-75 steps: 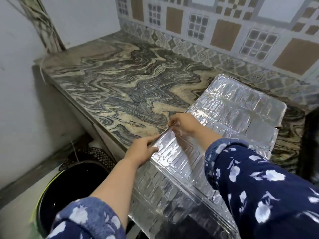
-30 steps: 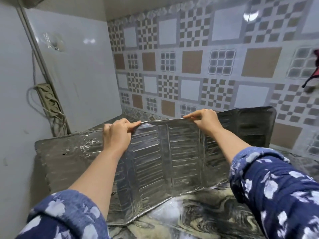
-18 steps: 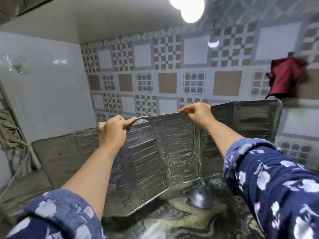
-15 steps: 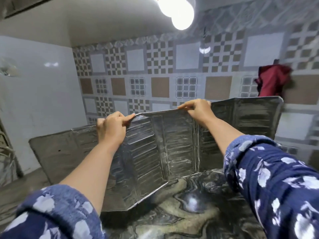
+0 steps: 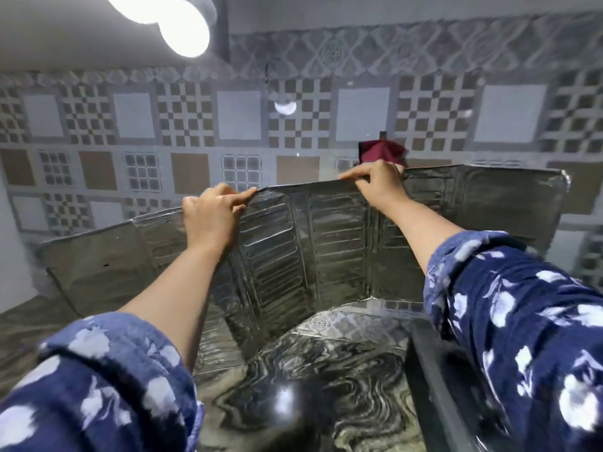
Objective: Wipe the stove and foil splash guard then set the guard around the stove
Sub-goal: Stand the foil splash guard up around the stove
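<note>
The stove (image 5: 437, 370) edge sits low at my right, nearest me. Beyond it the guard (image 5: 310, 243) stands upright on the counter (image 5: 326, 380), running left to right. My left hand (image 5: 212, 220) and right hand (image 5: 378, 184) pinch its top edge.

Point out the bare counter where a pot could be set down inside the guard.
Bare marbled counter lies between the standing foil guard behind and left and the dark stove edge on the right. The guard's top rim is crowded: left hand and right hand both pinch it.
</note>
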`<state>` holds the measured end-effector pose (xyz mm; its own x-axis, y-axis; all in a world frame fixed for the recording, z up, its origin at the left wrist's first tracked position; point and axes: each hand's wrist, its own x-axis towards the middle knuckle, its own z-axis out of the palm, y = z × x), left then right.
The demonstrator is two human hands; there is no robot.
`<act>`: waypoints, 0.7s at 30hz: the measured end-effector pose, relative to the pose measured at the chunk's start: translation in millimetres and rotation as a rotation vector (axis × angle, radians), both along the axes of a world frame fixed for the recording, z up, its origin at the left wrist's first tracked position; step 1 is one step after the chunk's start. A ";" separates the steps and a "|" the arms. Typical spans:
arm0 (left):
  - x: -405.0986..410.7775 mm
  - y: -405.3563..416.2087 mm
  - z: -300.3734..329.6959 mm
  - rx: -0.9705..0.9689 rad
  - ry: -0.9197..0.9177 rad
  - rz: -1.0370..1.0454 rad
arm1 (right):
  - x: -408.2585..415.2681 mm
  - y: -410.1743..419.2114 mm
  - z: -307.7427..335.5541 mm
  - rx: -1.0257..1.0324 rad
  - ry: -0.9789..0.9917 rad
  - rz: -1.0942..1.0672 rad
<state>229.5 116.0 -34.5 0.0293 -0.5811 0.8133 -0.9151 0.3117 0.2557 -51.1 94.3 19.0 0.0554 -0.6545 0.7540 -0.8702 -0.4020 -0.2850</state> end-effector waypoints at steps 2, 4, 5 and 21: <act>-35.3 -11.2 3.8 -0.035 0.016 -0.042 | -35.8 -1.2 3.1 -0.014 -0.001 -0.047; -69.8 -22.9 6.0 -0.065 0.016 -0.073 | -70.8 -2.5 4.7 -0.020 -0.016 -0.070; -86.8 -28.5 6.3 -0.072 0.010 -0.088 | -87.7 -2.9 4.9 -0.022 -0.019 -0.081; -293.8 -107.4 -71.7 0.004 -0.070 -0.276 | -297.2 -34.6 -60.2 0.034 -0.012 -0.241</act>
<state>-64.4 8.6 -106.2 -0.1862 -0.5622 0.8058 -0.8112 0.5507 0.1967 -348.3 59.7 -41.3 -0.1144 -0.6727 0.7310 -0.9363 -0.1729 -0.3056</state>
